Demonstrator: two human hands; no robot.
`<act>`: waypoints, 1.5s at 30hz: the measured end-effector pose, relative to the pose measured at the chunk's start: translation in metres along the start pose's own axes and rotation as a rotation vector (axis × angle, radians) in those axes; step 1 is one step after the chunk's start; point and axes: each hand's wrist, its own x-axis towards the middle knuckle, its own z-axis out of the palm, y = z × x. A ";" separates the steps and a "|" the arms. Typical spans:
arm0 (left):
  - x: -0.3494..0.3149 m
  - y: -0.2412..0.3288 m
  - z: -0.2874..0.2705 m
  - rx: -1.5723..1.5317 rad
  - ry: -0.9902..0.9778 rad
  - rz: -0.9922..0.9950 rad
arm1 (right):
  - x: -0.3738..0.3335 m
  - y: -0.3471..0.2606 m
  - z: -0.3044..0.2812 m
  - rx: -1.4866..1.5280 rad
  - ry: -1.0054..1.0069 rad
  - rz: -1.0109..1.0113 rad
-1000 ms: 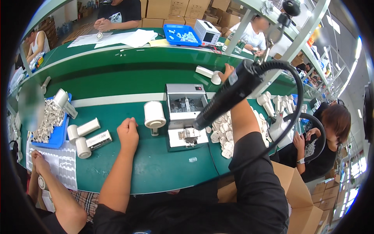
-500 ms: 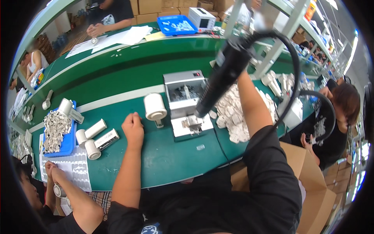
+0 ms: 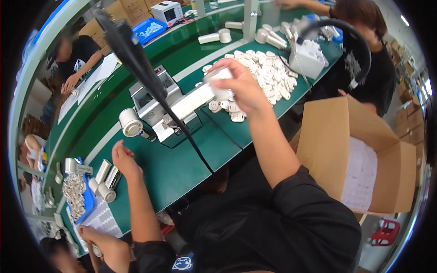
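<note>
R hand (image 3: 246, 91) curled round head of white handheld device (image 3: 193, 101), handle pointing left twd grey machine (image 3: 148, 108); L hand (image 3: 126, 160) half-open, nothing visible in it, nr white cyl. (image 3: 129, 123) on desk (image 3: 168, 168).

Surface (image 3: 164, 175) = grn w/ a pale strip. Held handled unit (image 3: 193, 101): wht. Flat pcs (image 3: 268, 73): off-wht. Machine (image 3: 148, 109): silver-grey, blk side. Round-headed unit (image 3: 129, 122): creamy wht. Near tray (image 3: 89, 199): bright blue, small parts (image 3: 74, 189) in it off-wht. Sheet (image 3: 104, 216) is lt grey w/ repeating pattern. Person's tee (image 3: 255, 223): blk, blue-&-wht print. Carton (image 3: 321, 141): brn. Crate (image 3: 386, 232): red.
</note>
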 end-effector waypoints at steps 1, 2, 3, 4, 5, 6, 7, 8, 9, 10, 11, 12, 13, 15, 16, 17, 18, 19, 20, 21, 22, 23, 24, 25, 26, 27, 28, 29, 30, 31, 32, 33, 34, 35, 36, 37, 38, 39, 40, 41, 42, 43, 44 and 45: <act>-0.017 0.007 0.003 -0.004 -0.015 -0.001 | -0.009 0.003 0.007 0.010 -0.032 0.012; -0.036 0.013 0.004 0.000 -0.010 -0.007 | -0.015 0.013 0.015 0.059 -0.047 0.058; -0.055 0.010 0.003 -0.050 -0.083 -0.045 | -0.022 0.016 0.022 0.099 -0.060 0.098; -0.073 0.006 0.000 -0.101 -0.151 -0.083 | -0.025 0.021 0.027 0.128 -0.079 0.143; -0.091 0.003 0.003 -0.149 -0.261 -0.115 | -0.029 0.026 0.032 0.154 -0.100 0.191; -0.106 0.001 0.003 -0.199 -0.359 -0.148 | -0.033 0.032 0.042 0.186 -0.090 0.253; -0.115 0.003 0.001 -0.213 -0.584 -0.134 | -0.037 0.040 0.053 0.241 -0.046 0.274; -0.122 0.003 0.004 -0.301 -0.637 -0.075 | -0.044 0.049 0.066 0.290 -0.009 0.301; -0.127 0.003 0.010 -0.397 -0.697 -0.014 | -0.053 0.052 0.075 0.325 0.003 0.383; -0.128 0.009 0.013 -0.388 -0.647 -0.015 | -0.061 0.059 0.083 0.254 -0.028 0.437; -0.127 0.019 0.017 -0.513 -0.570 -0.037 | -0.068 0.067 0.087 0.207 -0.075 0.462; -0.127 0.030 0.021 -0.636 -0.501 -0.069 | -0.075 0.070 0.091 0.184 -0.102 0.483; -0.122 0.032 0.025 -0.666 -0.369 -0.073 | -0.078 0.067 0.088 0.162 -0.183 0.505; -0.113 0.037 0.011 -0.658 -0.350 -0.004 | -0.078 0.056 0.084 0.059 -0.381 0.381; -0.112 0.040 0.006 -0.680 -0.347 0.031 | -0.072 0.052 0.074 -0.083 -0.369 0.263; -0.108 0.040 0.000 -0.680 -0.332 0.026 | -0.064 0.047 0.060 -0.221 -0.356 0.149; -0.104 0.039 -0.004 -0.602 -0.429 0.059 | -0.050 0.033 0.048 -0.035 -0.272 0.231; -0.102 0.043 -0.005 -0.526 -0.535 0.088 | -0.032 0.019 0.033 0.000 -0.139 0.220; -0.100 0.051 -0.004 -0.464 -0.613 0.010 | -0.019 -0.003 0.029 -0.054 -0.086 0.139; -0.100 0.048 -0.002 -0.404 -0.611 0.011 | -0.005 -0.014 0.025 -0.267 -0.080 0.062; -0.099 0.045 0.006 -0.350 -0.623 0.016 | 0.008 -0.019 0.014 -0.471 -0.132 0.062; -0.103 0.049 0.017 -0.375 -0.603 -0.002 | 0.022 -0.011 -0.005 -0.666 -0.213 0.072; -0.105 0.049 0.022 -0.374 -0.605 -0.013 | 0.029 -0.006 -0.013 -0.910 -0.311 0.148; -0.106 0.053 0.020 -0.287 -0.587 0.048 | 0.036 0.001 -0.013 -1.145 -0.428 0.216; -0.108 0.054 0.025 -0.214 -0.586 0.105 | 0.036 0.016 -0.024 -1.291 -0.537 0.068; -0.112 0.057 0.029 -0.211 -0.591 0.083 | 0.037 0.030 -0.037 -1.383 -0.625 0.021; -0.112 0.056 0.028 -0.218 -0.590 0.072 | 0.036 0.039 -0.037 -1.468 -0.725 -0.023; -0.113 0.053 0.030 -0.177 -0.605 0.091 | 0.032 0.038 -0.034 -1.539 -0.743 0.007; -0.114 0.050 0.032 -0.140 -0.624 0.111 | 0.030 0.041 -0.030 -1.638 -0.754 0.070; -0.112 0.048 0.029 -0.111 -0.621 0.148 | 0.031 0.043 -0.024 -1.738 -0.763 0.129; -0.111 0.045 0.030 -0.126 -0.607 0.172 | 0.030 0.048 -0.025 -1.804 -0.760 0.075; -0.110 0.042 0.031 -0.147 -0.596 0.199 | 0.029 0.052 -0.025 -1.741 -0.656 -0.007; -0.108 0.042 0.029 -0.177 -0.559 0.208 | 0.028 0.042 -0.011 -1.765 -0.755 -0.123; -0.106 0.042 0.030 -0.186 -0.553 0.217 | 0.030 0.030 -0.008 -1.746 -0.871 -0.205; -0.103 0.043 0.032 -0.183 -0.564 0.190 | 0.033 0.030 -0.006 -1.720 -0.819 -0.107; -0.097 0.039 0.033 -0.158 -0.574 0.233 | 0.041 0.042 -0.006 -1.697 -0.743 0.069; -0.092 0.040 0.026 -0.137 -0.590 0.211 | 0.038 0.039 0.006 -1.280 -0.646 -0.022; -0.094 0.039 0.027 -0.123 -0.578 0.218 | 0.026 0.036 0.016 -1.018 -0.541 -0.032; -0.093 0.039 0.022 -0.092 -0.538 0.233 | 0.015 0.030 0.040 -0.737 -0.459 -0.050; -0.099 0.041 0.026 -0.059 -0.500 0.192 | 0.003 0.024 0.053 -0.493 -0.460 0.097; -0.103 0.043 0.036 -0.058 -0.517 0.250 | -0.007 0.018 0.058 -0.243 -0.466 0.248; -0.107 0.043 0.049 -0.025 -0.579 0.299 | -0.016 0.020 0.051 -0.190 -0.406 0.239; -0.113 0.053 0.053 0.042 -0.598 0.235 | -0.024 0.014 0.054 -0.172 -0.365 0.287; -0.115 0.050 0.054 0.080 -0.601 0.309 | -0.033 0.008 0.062 -0.093 -0.300 0.326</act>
